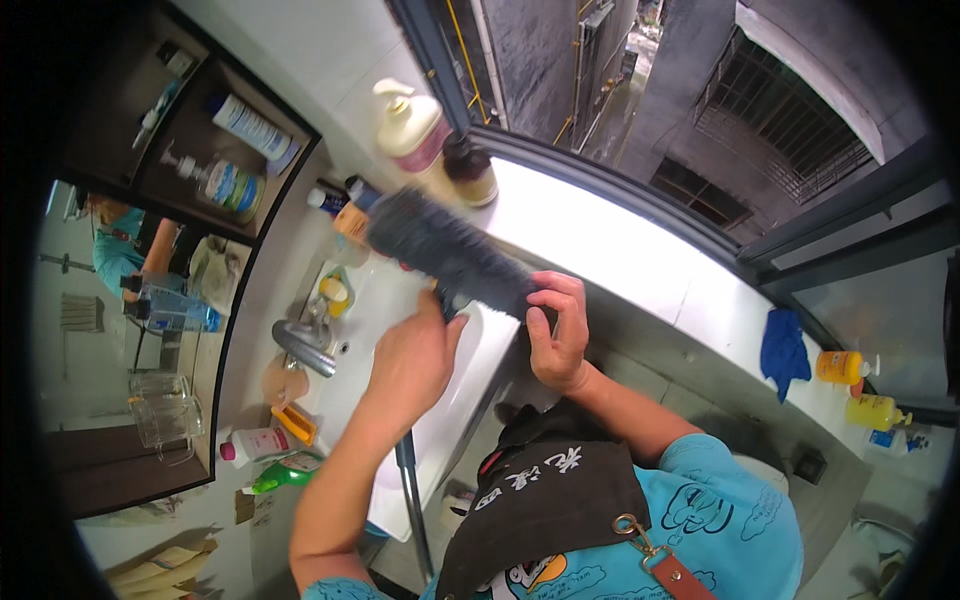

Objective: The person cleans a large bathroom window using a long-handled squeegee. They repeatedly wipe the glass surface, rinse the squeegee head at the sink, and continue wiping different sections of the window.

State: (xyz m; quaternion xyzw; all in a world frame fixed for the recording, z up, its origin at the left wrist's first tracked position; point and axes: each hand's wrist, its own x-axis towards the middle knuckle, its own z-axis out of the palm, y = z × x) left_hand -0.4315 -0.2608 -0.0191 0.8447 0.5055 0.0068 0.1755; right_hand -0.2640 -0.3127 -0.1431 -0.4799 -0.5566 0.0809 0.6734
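Note:
A window-washing tool with a dark grey fluffy head (450, 247) is held up over the white washbasin (386, 300). My left hand (412, 360) is closed round its handle just below the head. From under that hand the metal pole (411, 499) runs down towards my body. My right hand (559, 326) has its thumb and fingertips on the near right end of the fluffy cover. The head's far left end is close to the bottles by the basin and partly hides them.
A chrome tap (304, 346) juts over the basin. Around it stand a pink-capped bottle (259, 444), a green bottle (289, 471) and an orange brush (295, 425). Pump bottles, one cream (409, 127) and one brown (471, 171), stand on the white windowsill (637, 277). A blue cloth (784, 352) lies farther along.

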